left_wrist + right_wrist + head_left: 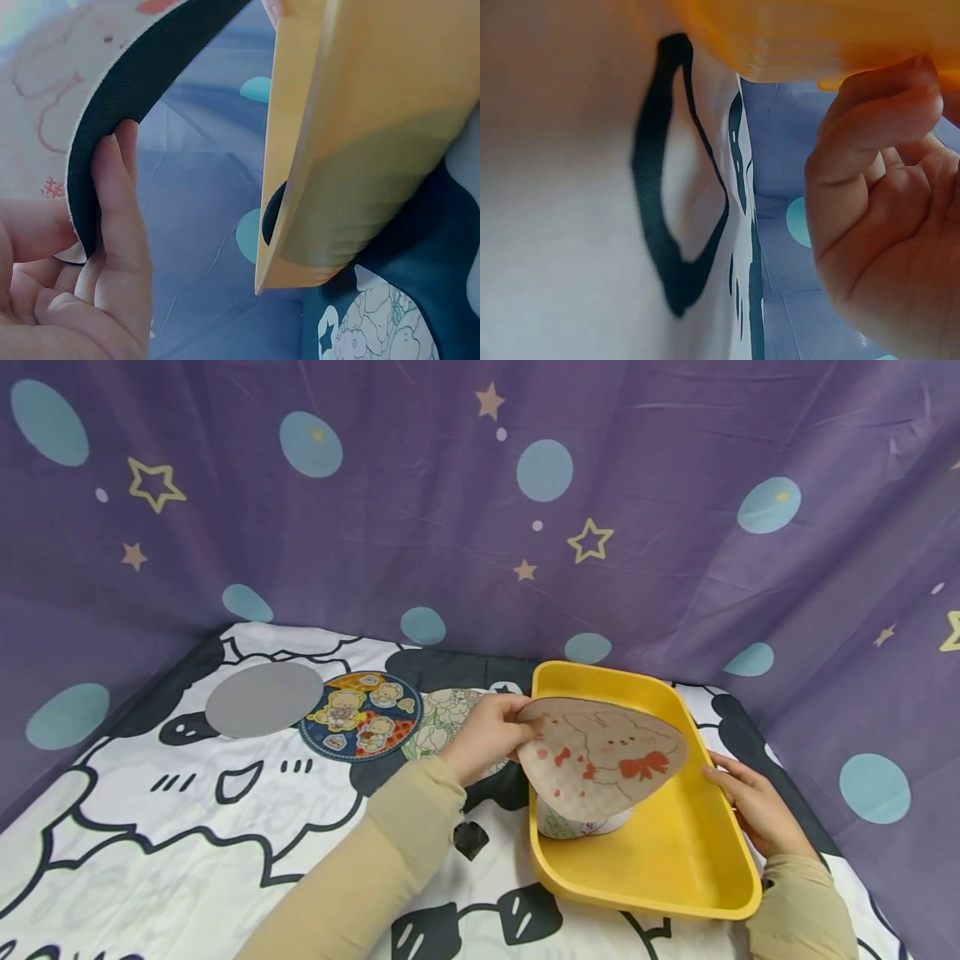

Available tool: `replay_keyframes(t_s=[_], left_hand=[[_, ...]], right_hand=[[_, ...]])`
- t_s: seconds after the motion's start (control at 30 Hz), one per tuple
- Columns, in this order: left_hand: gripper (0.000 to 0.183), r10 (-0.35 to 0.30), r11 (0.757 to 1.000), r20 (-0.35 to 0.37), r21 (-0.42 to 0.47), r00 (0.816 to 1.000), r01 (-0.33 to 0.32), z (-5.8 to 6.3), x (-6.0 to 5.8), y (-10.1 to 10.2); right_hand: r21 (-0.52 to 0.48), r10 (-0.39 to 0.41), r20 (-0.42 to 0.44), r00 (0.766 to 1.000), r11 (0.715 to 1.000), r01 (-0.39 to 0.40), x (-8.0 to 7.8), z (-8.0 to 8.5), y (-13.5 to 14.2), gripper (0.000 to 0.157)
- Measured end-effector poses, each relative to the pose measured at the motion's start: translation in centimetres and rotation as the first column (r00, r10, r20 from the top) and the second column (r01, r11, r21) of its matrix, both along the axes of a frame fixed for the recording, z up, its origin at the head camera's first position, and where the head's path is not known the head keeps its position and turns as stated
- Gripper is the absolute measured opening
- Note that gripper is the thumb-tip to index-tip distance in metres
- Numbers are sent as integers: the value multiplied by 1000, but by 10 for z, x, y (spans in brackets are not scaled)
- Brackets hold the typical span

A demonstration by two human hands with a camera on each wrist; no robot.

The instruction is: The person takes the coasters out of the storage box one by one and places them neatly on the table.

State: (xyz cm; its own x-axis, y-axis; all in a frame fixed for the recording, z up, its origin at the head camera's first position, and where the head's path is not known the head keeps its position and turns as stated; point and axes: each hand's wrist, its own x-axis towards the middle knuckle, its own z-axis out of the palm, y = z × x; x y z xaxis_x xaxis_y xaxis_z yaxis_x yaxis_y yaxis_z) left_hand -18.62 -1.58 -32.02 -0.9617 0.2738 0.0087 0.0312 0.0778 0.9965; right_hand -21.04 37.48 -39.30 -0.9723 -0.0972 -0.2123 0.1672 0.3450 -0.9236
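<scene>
In the head view my left hand (491, 735) pinches the left edge of a round mouse pad (600, 756) with a rabbit and red bow print. The pad is held over a yellow plastic tray (652, 881) and bends a little. Its dark underside (112, 112) shows in the left wrist view, between thumb and fingers. My right hand (765, 810) grips the tray's right rim, its curled fingers (877, 120) against the outer wall. Beneath the rabbit pad, a flower-print pad (581, 827) is partly visible inside the tray.
Left of the tray, a green flower-print pad (442, 718) lies partly behind my left hand. Beside it are a dark blue cartoon bear pad (363, 717) and a plain grey disc (264, 699). A black-and-white cartoon cloth (187, 843) covers the table; a purple curtain (420, 543) surrounds it.
</scene>
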Motion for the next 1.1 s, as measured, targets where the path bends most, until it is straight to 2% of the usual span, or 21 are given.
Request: replay_keyframes(t_s=[0.13, 0.4, 0.63, 0.97, 1.1], left_hand=[[27, 36, 999, 34, -1, 999, -36, 0, 1, -4], [31, 103, 995, 45, -4, 994, -103, 3, 6, -18], [32, 107, 993, 65, 32, 992, -110, 2, 9, -28], [33, 144, 989, 90, 14, 985, -146, 1, 10, -38], [33, 134, 990, 100, 31, 986, -138, -2, 11, -44]], right_hand=[[-17, -8, 5, 1000, 1000, 8, 0, 0, 0, 62], [-19, -15, 10, 1000, 1000, 15, 1, 0, -2, 63], [-24, -7, 12, 1000, 1000, 7, 2, 0, -1, 62], [-10, 2, 15, 1000, 1000, -2, 1, -1, 0, 68], [-13, 3, 12, 1000, 1000, -3, 1, -1, -1, 67]])
